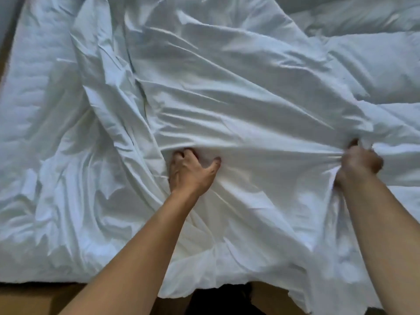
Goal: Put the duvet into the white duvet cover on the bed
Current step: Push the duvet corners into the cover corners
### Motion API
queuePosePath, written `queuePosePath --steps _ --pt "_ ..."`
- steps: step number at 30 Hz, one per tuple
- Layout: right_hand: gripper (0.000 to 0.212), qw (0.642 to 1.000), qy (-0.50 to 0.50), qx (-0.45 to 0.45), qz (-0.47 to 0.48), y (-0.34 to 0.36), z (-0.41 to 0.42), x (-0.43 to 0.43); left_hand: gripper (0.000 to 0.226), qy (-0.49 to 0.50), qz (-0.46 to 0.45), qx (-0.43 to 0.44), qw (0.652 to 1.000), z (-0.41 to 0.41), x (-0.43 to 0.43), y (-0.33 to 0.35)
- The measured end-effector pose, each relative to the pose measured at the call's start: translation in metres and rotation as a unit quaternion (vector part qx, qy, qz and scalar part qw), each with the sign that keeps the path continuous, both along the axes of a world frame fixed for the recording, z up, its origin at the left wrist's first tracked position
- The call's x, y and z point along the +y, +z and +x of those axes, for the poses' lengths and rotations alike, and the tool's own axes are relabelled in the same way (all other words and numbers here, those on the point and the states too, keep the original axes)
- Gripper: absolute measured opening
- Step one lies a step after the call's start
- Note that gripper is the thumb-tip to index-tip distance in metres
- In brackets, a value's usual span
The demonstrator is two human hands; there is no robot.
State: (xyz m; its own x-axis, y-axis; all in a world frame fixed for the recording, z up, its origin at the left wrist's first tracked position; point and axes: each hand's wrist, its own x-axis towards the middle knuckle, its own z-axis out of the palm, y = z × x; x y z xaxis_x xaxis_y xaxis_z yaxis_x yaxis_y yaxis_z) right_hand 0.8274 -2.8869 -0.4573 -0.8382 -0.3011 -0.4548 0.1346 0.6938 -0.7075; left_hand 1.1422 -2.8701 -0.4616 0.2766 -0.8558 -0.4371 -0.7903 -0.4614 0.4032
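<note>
Gripping white duvet cover (238, 92), rumpled across the middle, with left hand (193, 172) and right hand (360, 163), fingers (189, 154) curled, pinching bunched cloth. Probably early: leaves puffy duvet (34, 123) at left uncovered, with most stuffing to do.

right hand (359, 162) blurred, its fingers (353, 142) buried in duvet cover (250, 98) folds, cover cropped at frame edges

I record both bare forearms extended forward. The left hand (193, 172) has fingers curled into the duvet cover (250, 110), thumb splayed. The right hand (360, 163), blurred, is clenched on the same cloth.
</note>
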Motion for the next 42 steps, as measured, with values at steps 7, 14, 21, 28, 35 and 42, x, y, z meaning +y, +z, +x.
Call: queuePosePath --steps 7,14,21,28,35,42 --pt "0.099 0.948 0.311 0.019 0.065 -0.04 0.047 -0.024 0.061 -0.112 -0.157 -0.093 0.977 -0.036 -0.045 0.009" --pt "0.042 0.928 0.371 -0.012 0.029 -0.085 0.045 -0.037 0.031 -0.201 0.0 -0.118 0.973 -0.088 -0.064 -0.026" --pt "0.031 0.959 0.221 0.148 0.094 -0.076 -0.09 -0.017 0.018 -0.285 -0.009 0.034 0.958 -0.208 -0.049 -0.034" --pt "0.064 0.916 0.282 0.254 0.13 -0.06 -0.112 -0.001 0.039 -0.266 -0.184 -0.094 0.942 -0.228 -0.032 -0.028" --pt "0.058 0.694 0.672 0.235 0.11 -0.073 0.021 0.036 0.028 -0.177 -0.076 -0.171 0.966 -0.114 -0.045 -0.032" --pt "0.013 0.788 0.555 0.194 0.182 -0.093 -0.018 0.061 0.017 -0.226 -0.187 -0.063 0.954 -0.152 -0.036 -0.049"
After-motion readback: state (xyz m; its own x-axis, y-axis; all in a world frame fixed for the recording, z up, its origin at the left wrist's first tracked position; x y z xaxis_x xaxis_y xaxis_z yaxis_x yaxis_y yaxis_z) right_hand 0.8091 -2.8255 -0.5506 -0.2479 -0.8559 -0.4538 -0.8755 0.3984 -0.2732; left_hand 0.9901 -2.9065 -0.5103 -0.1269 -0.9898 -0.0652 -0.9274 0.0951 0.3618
